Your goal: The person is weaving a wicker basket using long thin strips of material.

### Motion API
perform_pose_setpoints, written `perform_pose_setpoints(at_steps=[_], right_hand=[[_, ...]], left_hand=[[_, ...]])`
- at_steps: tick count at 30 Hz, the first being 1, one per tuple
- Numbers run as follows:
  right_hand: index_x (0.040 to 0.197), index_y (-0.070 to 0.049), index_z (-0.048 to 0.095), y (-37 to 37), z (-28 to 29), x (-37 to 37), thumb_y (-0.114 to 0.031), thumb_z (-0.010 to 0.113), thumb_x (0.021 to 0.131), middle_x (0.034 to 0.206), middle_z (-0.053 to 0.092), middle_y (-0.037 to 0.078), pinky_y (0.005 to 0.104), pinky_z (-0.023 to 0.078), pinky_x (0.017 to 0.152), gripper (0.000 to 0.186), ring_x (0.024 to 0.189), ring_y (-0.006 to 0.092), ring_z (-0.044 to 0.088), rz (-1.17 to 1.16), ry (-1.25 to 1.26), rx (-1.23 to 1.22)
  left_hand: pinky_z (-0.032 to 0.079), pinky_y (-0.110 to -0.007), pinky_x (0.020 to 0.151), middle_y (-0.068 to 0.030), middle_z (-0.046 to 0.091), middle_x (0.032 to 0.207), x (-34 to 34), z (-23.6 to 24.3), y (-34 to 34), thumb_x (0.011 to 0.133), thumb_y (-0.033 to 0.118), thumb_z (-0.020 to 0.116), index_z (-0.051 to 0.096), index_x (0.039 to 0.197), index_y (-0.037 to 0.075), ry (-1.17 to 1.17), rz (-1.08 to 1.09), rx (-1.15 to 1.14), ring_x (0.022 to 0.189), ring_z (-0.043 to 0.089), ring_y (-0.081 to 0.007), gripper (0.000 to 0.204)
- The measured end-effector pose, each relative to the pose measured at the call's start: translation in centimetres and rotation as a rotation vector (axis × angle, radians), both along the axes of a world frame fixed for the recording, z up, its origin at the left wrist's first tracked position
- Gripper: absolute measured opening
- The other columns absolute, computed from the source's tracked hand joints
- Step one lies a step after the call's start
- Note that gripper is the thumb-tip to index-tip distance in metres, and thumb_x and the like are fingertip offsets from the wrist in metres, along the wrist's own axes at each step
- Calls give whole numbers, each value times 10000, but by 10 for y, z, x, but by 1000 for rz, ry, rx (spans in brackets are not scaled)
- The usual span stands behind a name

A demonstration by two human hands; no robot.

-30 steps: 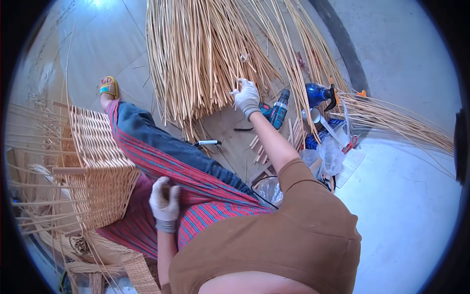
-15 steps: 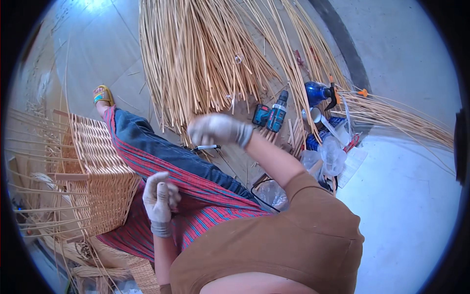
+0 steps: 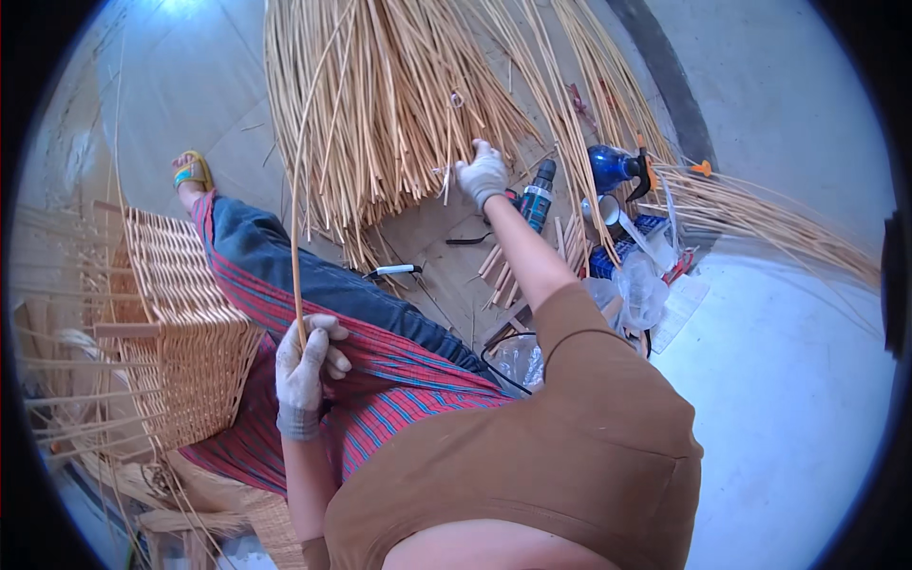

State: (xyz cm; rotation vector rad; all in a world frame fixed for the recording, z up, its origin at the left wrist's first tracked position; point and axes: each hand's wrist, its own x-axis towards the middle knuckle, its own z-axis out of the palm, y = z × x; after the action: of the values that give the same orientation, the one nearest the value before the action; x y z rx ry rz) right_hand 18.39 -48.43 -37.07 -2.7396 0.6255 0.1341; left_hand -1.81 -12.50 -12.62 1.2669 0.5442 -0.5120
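My left hand (image 3: 309, 366), in a pale work glove with a grey cuff, is closed round a long cane rod (image 3: 295, 209). The rod rises nearly upright from its fingers across the loose canes beyond. My right hand (image 3: 482, 175), also gloved, is stretched out beside the cut ends of a big bundle of canes (image 3: 380, 123). Its fingers look apart, with nothing visible in them. Just right of that hand lies a teal-and-black cordless drill (image 3: 535, 202), partly covered by it. A woven wicker basket (image 3: 204, 370) with long unwoven stakes rests against my leg at the left.
A white-handled tool (image 3: 394, 271) and a dark curved piece (image 3: 468, 240) lie on the floor. At the right are a blue spray bottle (image 3: 611, 168), clear plastic bags (image 3: 641, 294), short wooden sticks (image 3: 502, 275) and another cane bundle (image 3: 769, 214). My sandalled foot (image 3: 193, 171) is at the far left.
My right hand has moved away and to the right, from above my leg to the cane bundle's ends. A cane rod now stands in my left hand, whose fingers were loosely curled before.
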Motion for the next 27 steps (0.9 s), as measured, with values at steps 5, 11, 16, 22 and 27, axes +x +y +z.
perform_pose_setpoints(at_steps=[5, 11, 16, 22, 27], right_hand=[[1307, -100, 660, -32, -70, 13, -398, 789, 867, 1221, 729, 238, 477, 551, 1017, 547, 1169, 398, 697, -37, 287, 148], [1325, -113, 660, -33, -68, 24, -367, 767, 887, 1247, 722, 238, 478, 549, 1025, 518, 1190, 404, 689, 41, 382, 88], [1350, -95, 644, -35, -86, 16, -345, 736, 895, 1280, 708, 251, 461, 536, 1051, 527, 1216, 399, 680, -13, 308, 202], [1332, -83, 657, -43, -148, 25, -372, 734, 890, 1209, 735, 229, 437, 548, 999, 533, 1161, 357, 700, -202, 307, 463], [1038, -58, 670, -50, -143, 21, -294, 611, 1027, 864, 706, 171, 399, 545, 514, 244, 619, 234, 682, -371, 608, 1213]], left_hand=[[520, -193, 553, -81, 735, 1047, -3, -13, -8, 1100, 142, 555, 644, 1271, 33, 13, 5, 37, 653, 670, -78, 221], [520, -189, 519, -91, 739, 1039, -5, -18, -7, 1099, 140, 553, 632, 1296, 5, -23, 23, 29, 629, 681, -88, 252], [524, -188, 500, -97, 741, 1037, -4, -21, -4, 1100, 139, 548, 619, 1309, -10, -41, 20, -2, 607, 680, -94, 266], [525, -192, 493, -99, 745, 1031, -5, -22, 0, 1100, 145, 552, 610, 1324, -10, -43, 35, -73, 597, 680, -102, 279], [533, -196, 491, -101, 744, 1032, -4, -25, 5, 1101, 154, 555, 598, 1343, -13, -63, 32, -137, 602, 690, -114, 298]])
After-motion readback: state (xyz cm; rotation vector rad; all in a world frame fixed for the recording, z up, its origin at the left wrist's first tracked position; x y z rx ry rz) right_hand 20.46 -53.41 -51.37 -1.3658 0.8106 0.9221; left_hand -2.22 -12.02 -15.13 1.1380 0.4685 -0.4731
